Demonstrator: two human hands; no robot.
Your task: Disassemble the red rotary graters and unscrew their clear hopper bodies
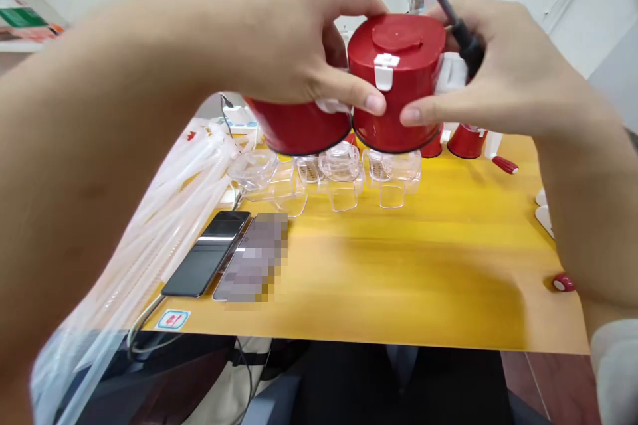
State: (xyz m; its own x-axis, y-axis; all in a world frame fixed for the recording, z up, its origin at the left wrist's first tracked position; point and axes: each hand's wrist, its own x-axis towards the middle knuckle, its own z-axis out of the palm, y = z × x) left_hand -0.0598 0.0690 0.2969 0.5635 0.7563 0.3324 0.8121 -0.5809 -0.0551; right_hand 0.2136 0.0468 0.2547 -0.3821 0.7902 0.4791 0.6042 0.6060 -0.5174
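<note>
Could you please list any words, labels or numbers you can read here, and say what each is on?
Nothing can be read for certain.
Sticker on the table, front left: red marks in a blue frame, too small.
Green package, far left: blurred.
Phone screen: pixelated.
Red lidded housing in the right hand, red cup in the left hand: no writing shows.

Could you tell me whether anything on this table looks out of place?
Nothing looks spilled or broken. The clear plastic bags hang over the left edge of the table, and a small red cap lies by the right edge, apart from the red parts at the back. The left hand grips one red housing, the right hand another.
</note>
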